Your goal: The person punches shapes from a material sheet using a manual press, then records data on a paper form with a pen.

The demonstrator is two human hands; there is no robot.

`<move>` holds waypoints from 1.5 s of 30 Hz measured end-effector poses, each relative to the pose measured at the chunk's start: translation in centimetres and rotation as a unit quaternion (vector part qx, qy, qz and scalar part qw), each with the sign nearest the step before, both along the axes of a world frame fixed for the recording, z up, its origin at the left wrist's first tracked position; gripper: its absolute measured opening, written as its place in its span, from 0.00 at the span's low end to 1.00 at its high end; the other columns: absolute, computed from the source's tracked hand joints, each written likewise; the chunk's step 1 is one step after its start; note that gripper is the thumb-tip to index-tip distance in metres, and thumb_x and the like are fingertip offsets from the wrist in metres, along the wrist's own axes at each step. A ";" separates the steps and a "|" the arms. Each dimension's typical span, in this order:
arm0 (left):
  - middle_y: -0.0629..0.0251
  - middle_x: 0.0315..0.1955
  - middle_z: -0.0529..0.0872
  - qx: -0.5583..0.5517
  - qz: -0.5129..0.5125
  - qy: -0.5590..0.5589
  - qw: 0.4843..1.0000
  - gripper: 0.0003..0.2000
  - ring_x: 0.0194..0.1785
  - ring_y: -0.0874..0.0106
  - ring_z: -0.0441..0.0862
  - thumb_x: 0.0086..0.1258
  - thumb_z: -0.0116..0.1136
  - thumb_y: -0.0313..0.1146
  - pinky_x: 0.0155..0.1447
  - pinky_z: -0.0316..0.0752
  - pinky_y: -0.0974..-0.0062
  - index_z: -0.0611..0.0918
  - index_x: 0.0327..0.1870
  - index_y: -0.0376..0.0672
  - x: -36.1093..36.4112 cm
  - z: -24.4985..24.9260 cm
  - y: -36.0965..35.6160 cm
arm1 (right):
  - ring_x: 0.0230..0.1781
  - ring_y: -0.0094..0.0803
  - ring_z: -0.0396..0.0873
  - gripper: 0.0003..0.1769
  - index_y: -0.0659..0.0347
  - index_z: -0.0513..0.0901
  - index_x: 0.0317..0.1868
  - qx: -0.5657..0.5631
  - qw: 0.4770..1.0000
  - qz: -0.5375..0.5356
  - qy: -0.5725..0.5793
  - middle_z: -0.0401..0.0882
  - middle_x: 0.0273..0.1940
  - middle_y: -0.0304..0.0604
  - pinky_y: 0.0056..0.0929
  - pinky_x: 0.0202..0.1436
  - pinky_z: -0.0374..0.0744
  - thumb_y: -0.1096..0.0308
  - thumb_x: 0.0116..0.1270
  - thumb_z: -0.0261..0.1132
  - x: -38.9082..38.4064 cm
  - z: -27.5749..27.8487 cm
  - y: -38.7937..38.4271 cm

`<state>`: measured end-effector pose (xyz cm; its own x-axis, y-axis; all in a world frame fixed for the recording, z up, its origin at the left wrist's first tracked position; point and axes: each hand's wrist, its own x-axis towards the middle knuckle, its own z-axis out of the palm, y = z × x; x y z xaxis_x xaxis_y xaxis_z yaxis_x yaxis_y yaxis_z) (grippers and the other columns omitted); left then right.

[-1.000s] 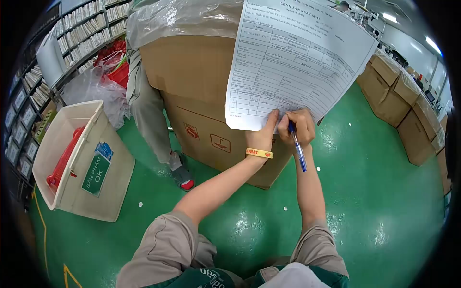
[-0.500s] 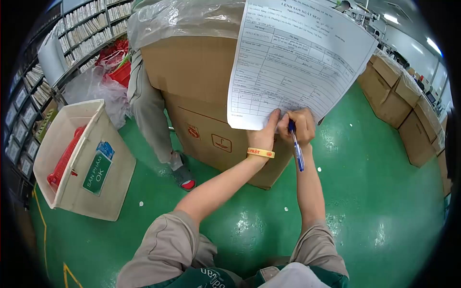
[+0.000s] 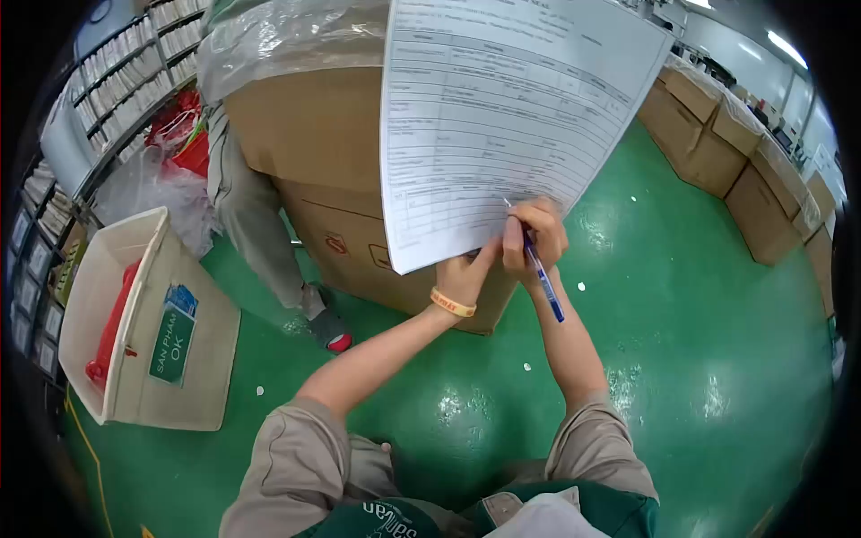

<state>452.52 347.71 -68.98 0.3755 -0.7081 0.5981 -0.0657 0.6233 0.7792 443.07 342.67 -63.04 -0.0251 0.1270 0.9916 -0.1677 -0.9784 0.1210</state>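
A printed paper form (image 3: 484, 117) with ruled tables fills the upper middle of the view, in front of a cardboard box. At its lower edge my left hand (image 3: 465, 274), with a yellow wristband, grips the sheet, most of the fingers hidden. My right hand (image 3: 536, 235) is closed around a blue ballpoint pen (image 3: 544, 285) in a writing grip. The pen's tip lies over the lower part of the form, near a table row, while its back end slants down toward my forearm.
Behind the form stands a large cardboard box (image 3: 309, 125) topped with clear plastic; a person's leg (image 3: 256, 215) is beside it. At left is a cream bin (image 3: 202, 359) holding a red object. Shelves (image 3: 117, 72) line the left; more boxes (image 3: 762, 215) stand right on the green floor.
The sheet and both hands have shifted left in view, along with the surroundings. My left thumb sits lower on the form's edge, and the pen tip now shows above my right fingers.
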 end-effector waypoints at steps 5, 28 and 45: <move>0.59 0.35 0.83 0.292 -0.111 -0.313 0.897 0.18 0.39 0.69 0.80 0.61 0.59 0.43 0.45 0.73 0.72 0.78 0.42 0.35 2.4 -4.3 0.0 | 0.11 0.19 0.62 0.19 0.62 0.68 0.44 0.097 0.989 0.107 -0.024 0.80 0.26 0.53 0.15 0.13 0.62 0.54 0.75 0.40 -3.2 3.3 5.2; 0.59 0.37 0.78 -0.146 -0.383 -0.228 0.883 0.21 0.32 0.78 0.67 0.65 0.48 0.44 0.37 0.64 0.75 0.75 0.51 0.37 10.4 20.8 19.1 | 0.29 0.24 0.71 0.14 0.61 0.75 0.41 0.036 0.971 0.231 -0.051 0.78 0.35 0.41 0.29 0.44 0.70 0.58 0.69 0.52 -10.0 11.4 14.9; 0.67 0.34 0.78 0.078 0.270 0.014 0.960 0.11 0.24 0.83 0.61 0.69 0.52 0.31 0.31 0.56 0.86 0.76 0.47 0.34 23.8 6.2 23.5 | 0.20 0.18 0.71 0.06 0.57 0.75 0.37 0.012 0.939 0.332 -0.086 0.79 0.29 0.29 0.27 0.41 0.73 0.65 0.70 0.55 -8.8 12.5 15.1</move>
